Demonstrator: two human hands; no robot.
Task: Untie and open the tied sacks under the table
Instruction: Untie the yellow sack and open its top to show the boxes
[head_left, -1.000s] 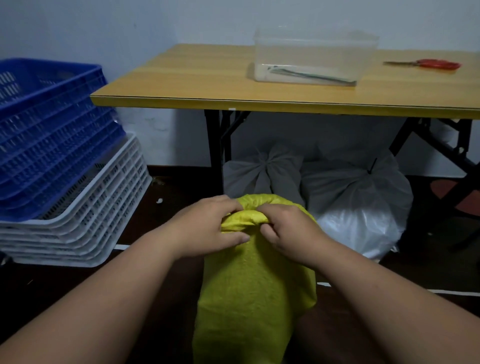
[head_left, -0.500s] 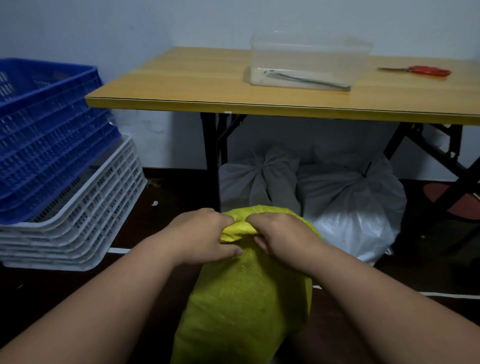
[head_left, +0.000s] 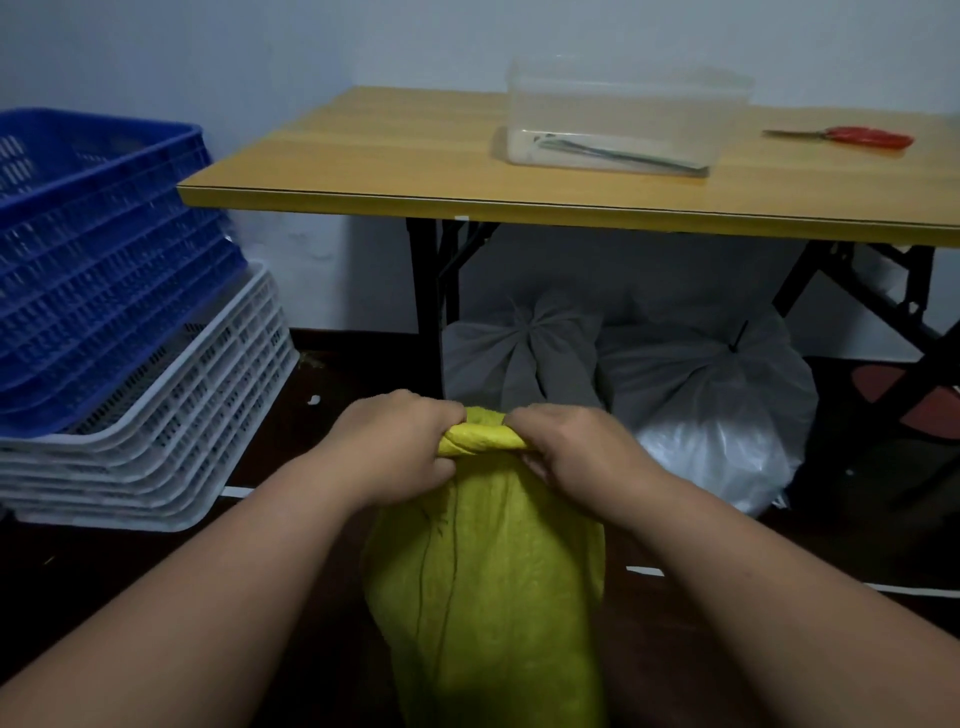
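Yellow sack (head_left: 488, 597) upright on the dark floor directly in front of me, out from under the table. My left hand (head_left: 400, 447) and right hand (head_left: 566, 447) both clamp the bunched neck at its top, fingers curled tight into the rolled cloth, one hand on each side, knuckles up; a short twist of yellow shows between them. A thin dark cord hangs down the sack's front. Just behind it, under the table (head_left: 363, 156), two more sacks side by side: a grey sack (head_left: 514, 353) on the left with its gathered mouth facing me, and a white sack (head_left: 717, 410) on the right, glossy, pinched shut by a dark tie at top. To my left, a blue crate (head_left: 93, 249) nested on a stack of white crates (head_left: 171, 441). On the tabletop, a clear plastic box (head_left: 618, 114) with something thin and long lying inside, and red-handled scissors (head_left: 852, 137) well to its right.
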